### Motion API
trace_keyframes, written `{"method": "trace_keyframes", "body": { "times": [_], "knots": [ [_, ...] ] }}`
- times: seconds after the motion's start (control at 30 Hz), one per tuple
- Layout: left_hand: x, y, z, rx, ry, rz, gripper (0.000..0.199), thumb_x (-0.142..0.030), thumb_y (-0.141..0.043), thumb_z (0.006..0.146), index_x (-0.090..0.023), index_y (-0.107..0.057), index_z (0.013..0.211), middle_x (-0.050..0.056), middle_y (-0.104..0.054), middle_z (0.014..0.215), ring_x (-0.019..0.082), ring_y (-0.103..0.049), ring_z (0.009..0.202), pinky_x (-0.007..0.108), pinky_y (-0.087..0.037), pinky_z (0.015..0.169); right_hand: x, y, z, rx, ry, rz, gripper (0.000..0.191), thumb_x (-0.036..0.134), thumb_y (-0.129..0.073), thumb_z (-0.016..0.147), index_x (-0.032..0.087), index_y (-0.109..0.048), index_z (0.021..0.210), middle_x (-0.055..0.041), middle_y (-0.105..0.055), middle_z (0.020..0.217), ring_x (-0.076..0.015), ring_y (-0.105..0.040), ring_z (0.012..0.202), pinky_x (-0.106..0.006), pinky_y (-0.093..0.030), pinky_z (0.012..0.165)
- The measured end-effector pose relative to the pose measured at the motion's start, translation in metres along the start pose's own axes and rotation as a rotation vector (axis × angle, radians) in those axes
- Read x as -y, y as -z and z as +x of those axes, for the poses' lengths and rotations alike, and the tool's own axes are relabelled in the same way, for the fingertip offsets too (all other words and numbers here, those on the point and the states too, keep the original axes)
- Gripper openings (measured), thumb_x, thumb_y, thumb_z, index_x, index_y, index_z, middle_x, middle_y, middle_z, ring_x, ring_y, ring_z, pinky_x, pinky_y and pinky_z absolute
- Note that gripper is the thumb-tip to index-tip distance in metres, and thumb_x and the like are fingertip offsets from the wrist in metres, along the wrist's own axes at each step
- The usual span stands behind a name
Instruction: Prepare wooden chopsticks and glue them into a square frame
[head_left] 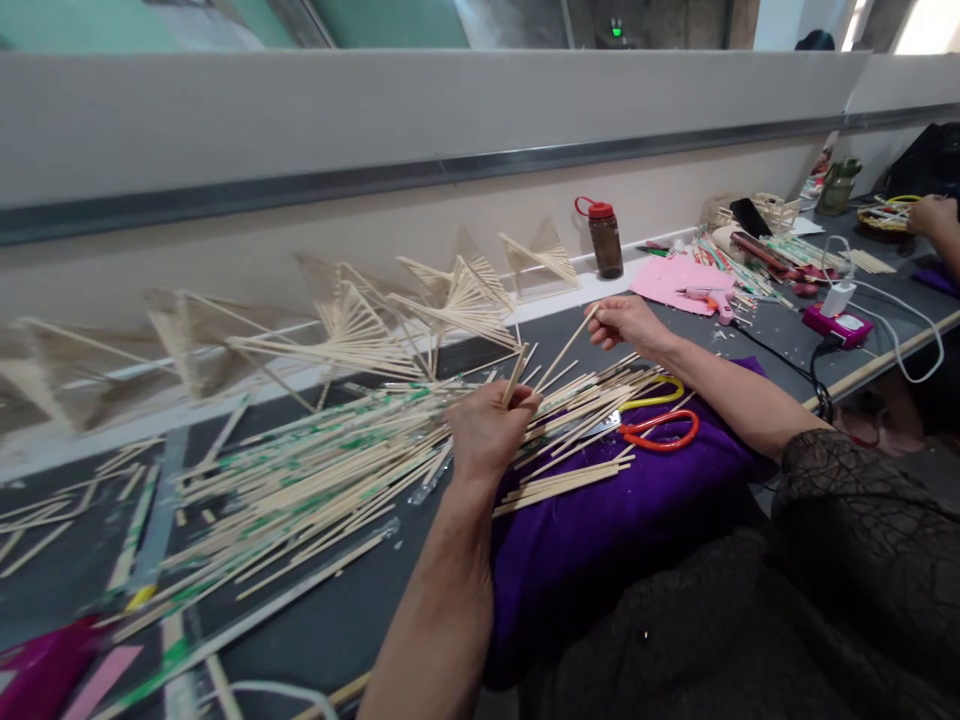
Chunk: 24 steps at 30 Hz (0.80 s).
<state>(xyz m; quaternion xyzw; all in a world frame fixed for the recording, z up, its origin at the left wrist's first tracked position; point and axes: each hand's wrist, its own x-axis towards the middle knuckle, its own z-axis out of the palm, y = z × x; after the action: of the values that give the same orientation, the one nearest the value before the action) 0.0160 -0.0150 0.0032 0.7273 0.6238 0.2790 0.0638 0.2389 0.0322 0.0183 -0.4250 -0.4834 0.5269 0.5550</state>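
The left hand grips several sticks and the right hand pinches a single stick by its upper end, above the loose pile between the bench's far and near edges; a light fingertip hold appears advisable.

Soft indoor light, upper-right glare, blur and wide-angle stretching toward the left edge.

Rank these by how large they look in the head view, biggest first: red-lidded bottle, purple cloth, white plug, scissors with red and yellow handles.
1. Purple cloth
2. Scissors
3. Red-lidded bottle
4. White plug
The scissors lie nearer the camera than the bottle, so true sizes may compare differently.
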Motion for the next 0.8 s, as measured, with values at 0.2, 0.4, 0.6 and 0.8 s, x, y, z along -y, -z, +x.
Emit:
{"method": "trace_keyframes", "body": {
  "times": [0.2,0.4,0.6,0.8],
  "knots": [
    [0.002,-0.002,0.001,0.036,0.037,-0.109,0.023,-0.041,-0.061,0.069,-0.021,-0.071,0.072,0.000,-0.069,0.067,0.019,-0.062,0.067,0.028,-0.042,0.066,0.000,0.000,0.000,-0.010,0.033,-0.018,0.019,0.002,-0.045,0.083,0.013,-0.058,0.074,0.0041,-0.060,0.057,-0.0069,-0.060,0.046,-0.015,-0.045,0.040],
    [0.007,-0.004,0.001,0.087,0.075,-0.216,0.026,-0.043,-0.062,0.066,-0.019,-0.072,0.071,0.000,-0.067,0.062,0.017,-0.059,0.061,0.027,-0.040,0.061,-0.002,0.008,0.002,0.101,0.118,-0.008,0.015,0.003,-0.051,0.077,0.010,-0.064,0.078,-0.0010,-0.067,0.069,-0.0094,-0.065,0.056,-0.016,-0.048,0.044],
    [0.007,-0.005,0.001,0.075,0.069,-0.228,0.026,-0.041,-0.062,0.066,-0.018,-0.073,0.073,0.001,-0.068,0.065,0.017,-0.060,0.063,0.027,-0.040,0.062,-0.005,0.011,0.004,0.089,0.140,-0.013,0.009,0.015,-0.058,0.079,0.011,-0.065,0.079,-0.0011,-0.067,0.066,-0.0098,-0.065,0.055,-0.015,-0.046,0.042],
    [0.006,-0.004,0.001,0.078,0.060,-0.212,0.026,-0.041,-0.062,0.067,-0.019,-0.072,0.072,0.001,-0.068,0.065,0.018,-0.060,0.063,0.028,-0.040,0.063,-0.003,0.012,0.003,0.083,0.083,0.012,0.010,0.012,-0.055,0.077,0.011,-0.065,0.080,-0.0019,-0.068,0.067,-0.0096,-0.064,0.054,-0.016,-0.047,0.043]
  ]
}}
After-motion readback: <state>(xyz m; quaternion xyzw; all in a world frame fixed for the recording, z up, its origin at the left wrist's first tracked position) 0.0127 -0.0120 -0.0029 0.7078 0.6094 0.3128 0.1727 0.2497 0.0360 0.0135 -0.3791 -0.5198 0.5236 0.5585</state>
